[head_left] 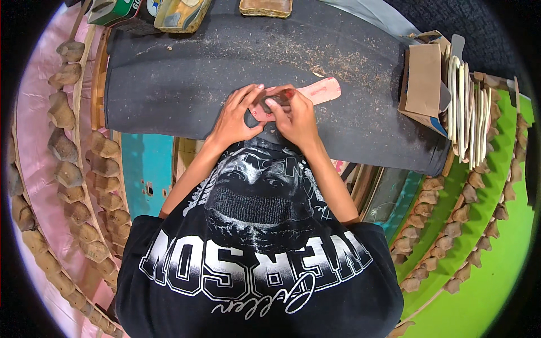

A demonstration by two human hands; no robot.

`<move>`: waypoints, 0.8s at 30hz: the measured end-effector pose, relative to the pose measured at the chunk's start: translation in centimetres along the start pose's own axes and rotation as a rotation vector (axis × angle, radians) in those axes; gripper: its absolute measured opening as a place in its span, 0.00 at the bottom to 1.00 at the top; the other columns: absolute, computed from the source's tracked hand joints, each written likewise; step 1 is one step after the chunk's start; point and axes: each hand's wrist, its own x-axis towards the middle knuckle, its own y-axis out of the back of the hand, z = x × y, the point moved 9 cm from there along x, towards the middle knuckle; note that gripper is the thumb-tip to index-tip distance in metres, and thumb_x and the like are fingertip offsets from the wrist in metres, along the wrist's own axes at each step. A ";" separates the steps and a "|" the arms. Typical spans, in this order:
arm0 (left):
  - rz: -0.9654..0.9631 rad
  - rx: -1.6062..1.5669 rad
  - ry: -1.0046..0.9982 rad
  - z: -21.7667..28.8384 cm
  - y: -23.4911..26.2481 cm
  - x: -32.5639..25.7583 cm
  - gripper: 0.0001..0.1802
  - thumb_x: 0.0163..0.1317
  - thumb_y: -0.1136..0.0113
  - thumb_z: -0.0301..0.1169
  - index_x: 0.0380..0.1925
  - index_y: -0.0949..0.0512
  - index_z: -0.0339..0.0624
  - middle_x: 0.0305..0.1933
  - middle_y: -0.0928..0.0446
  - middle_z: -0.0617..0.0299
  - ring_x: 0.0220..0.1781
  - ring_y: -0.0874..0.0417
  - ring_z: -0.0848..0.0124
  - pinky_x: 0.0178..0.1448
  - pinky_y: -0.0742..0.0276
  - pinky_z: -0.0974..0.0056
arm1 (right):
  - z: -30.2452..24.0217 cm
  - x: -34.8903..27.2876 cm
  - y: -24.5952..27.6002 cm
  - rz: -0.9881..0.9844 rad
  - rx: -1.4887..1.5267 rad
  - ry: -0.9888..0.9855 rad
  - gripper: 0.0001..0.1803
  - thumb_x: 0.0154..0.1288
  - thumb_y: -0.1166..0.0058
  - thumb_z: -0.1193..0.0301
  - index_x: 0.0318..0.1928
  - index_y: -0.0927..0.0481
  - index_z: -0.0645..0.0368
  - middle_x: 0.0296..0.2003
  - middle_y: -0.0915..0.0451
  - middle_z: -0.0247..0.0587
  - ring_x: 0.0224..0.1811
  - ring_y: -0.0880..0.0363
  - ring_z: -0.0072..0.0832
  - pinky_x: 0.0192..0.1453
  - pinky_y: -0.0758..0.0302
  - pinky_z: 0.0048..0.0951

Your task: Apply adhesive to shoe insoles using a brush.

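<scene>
A pink sole (322,92) on the dark table (163,84) is framed at its near end by the left hand (239,112), fingers spread, and touched by the right hand (298,119), fingers curled, what is pinched being indiscernible, with shavings (327,53) scattered beyond

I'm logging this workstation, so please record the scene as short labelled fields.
Work piece: pink sole-shaped piece, long end pointing right
Left hand: fingers and thumb about the piece's left end
Right hand: over the piece, fingers curled; exact grip unclear
Surface: dark cloth, scattered with pale shavings
Far edge: two open yellowish trays
Right end: cardboard box beside upright pale sheets
Both sides: rows of brown shaped blocks
</scene>
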 end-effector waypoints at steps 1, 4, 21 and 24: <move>0.005 0.004 0.002 -0.2 -0.2 -0.2 0.55 0.46 0.18 0.34 0.78 0.32 0.45 0.75 0.26 0.46 0.73 0.23 0.45 0.76 0.27 0.46 | 0.2 0.2 0.2 -0.005 0.002 0.004 0.09 0.69 0.35 0.75 0.47 0.18 0.64 0.41 0.13 0.51 0.40 0.11 0.46 0.44 0.16 0.42; 0.076 -0.016 -0.026 0.1 0.2 -0.2 0.57 0.46 0.18 0.33 0.79 0.34 0.46 0.74 0.26 0.46 0.73 0.23 0.45 0.76 0.27 0.45 | 1.4 2.7 3.3 0.074 -0.241 -0.056 0.09 0.72 0.34 0.71 0.44 0.17 0.65 0.34 0.13 0.51 0.34 0.11 0.42 0.41 0.17 0.41; 0.251 -0.034 0.135 -0.9 1.9 -0.5 0.52 0.49 0.29 0.25 0.80 0.33 0.52 0.74 0.30 0.43 0.74 0.25 0.42 0.76 0.25 0.47 | 3.3 24.7 3.4 0.142 -0.468 0.178 0.13 0.69 0.31 0.65 0.45 0.17 0.59 0.35 0.11 0.58 0.40 0.11 0.58 0.47 0.18 0.50; 0.237 -0.055 0.158 -1.3 1.8 -0.4 0.52 0.49 0.30 0.25 0.80 0.33 0.53 0.74 0.30 0.43 0.75 0.26 0.42 0.77 0.26 0.47 | 3.4 24.9 2.8 0.128 -0.524 0.217 0.13 0.69 0.31 0.65 0.45 0.17 0.60 0.35 0.12 0.59 0.39 0.11 0.58 0.46 0.18 0.51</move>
